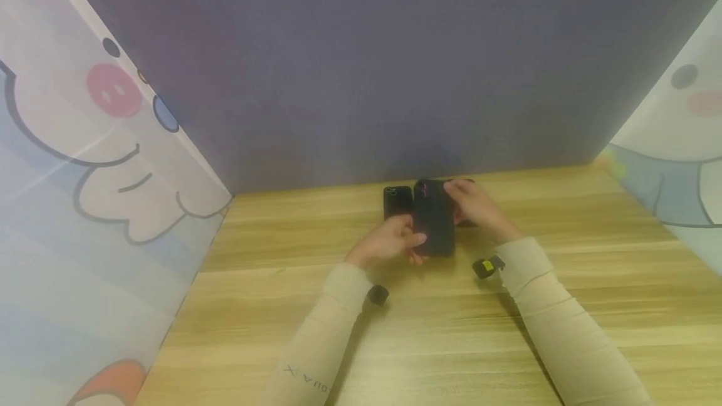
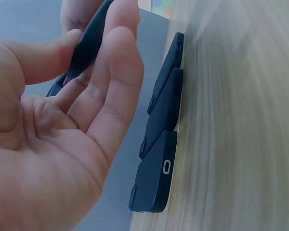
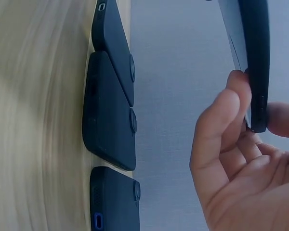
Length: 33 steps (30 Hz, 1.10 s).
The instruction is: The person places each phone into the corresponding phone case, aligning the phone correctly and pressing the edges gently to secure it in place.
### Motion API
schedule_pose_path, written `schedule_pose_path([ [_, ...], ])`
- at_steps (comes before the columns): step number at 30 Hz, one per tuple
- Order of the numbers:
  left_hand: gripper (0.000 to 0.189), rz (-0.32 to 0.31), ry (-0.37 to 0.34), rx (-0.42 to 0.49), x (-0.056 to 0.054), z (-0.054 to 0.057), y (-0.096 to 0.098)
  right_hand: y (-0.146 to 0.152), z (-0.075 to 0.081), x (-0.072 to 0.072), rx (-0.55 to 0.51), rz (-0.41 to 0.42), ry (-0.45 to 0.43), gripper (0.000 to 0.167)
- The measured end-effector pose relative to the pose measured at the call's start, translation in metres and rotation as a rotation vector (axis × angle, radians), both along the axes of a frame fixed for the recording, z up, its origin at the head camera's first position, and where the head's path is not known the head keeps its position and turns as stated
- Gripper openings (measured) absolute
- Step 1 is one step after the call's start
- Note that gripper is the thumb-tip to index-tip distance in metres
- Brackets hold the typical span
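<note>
Both hands hold one black phone [image 1: 434, 221] above the table, its back with the camera lenses turned up toward the head camera. My left hand [image 1: 390, 240] pinches its lower left edge, thumb on the back and fingers underneath. At the upper right side, my right hand [image 1: 478, 207] grips it between thumb and fingers. Three similar black phones lie side by side on the table below: one [image 2: 154, 173] shows a light-rimmed port, a middle one [image 3: 108, 110] touches it, and another [image 3: 115, 197] has a blue-rimmed port. In the head view the held phone partly hides them.
The wood-grain table [image 1: 271, 293] meets a grey upright panel [image 1: 395, 67] just behind the phones. Cartoon-printed walls [image 1: 68, 218] stand at left and right. Small dark wrist cameras [image 1: 378, 295] hang from both sleeves.
</note>
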State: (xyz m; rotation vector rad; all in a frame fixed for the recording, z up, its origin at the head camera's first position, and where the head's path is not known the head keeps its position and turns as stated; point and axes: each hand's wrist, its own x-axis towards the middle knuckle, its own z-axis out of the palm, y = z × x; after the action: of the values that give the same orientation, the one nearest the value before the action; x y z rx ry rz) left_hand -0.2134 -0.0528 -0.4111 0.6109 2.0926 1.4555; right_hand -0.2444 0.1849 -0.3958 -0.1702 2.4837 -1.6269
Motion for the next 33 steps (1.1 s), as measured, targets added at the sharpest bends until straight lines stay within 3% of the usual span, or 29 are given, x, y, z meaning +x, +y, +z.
schedule_pose_path([
  [10,0.024,-0.056,-0.051,0.013,0.0011,-0.0003,-0.0019,-0.0011,0.0003,0.0017,-0.016,0.018,-0.012,0.053],
  [21,0.021,-0.053,-0.073,-0.003,0.0006,-0.0016,-0.0029,-0.0044,-0.0011,0.0010,-0.042,0.025,0.009,0.047],
  [26,0.016,-0.033,-0.033,-0.033,-0.0009,-0.0012,-0.0041,-0.0059,-0.0002,0.0026,-0.060,0.030,0.007,0.046],
  [33,0.024,0.063,0.004,-0.039,-0.0046,-0.0015,-0.0061,-0.0075,-0.0011,0.0027,-0.057,0.034,-0.008,0.046],
])
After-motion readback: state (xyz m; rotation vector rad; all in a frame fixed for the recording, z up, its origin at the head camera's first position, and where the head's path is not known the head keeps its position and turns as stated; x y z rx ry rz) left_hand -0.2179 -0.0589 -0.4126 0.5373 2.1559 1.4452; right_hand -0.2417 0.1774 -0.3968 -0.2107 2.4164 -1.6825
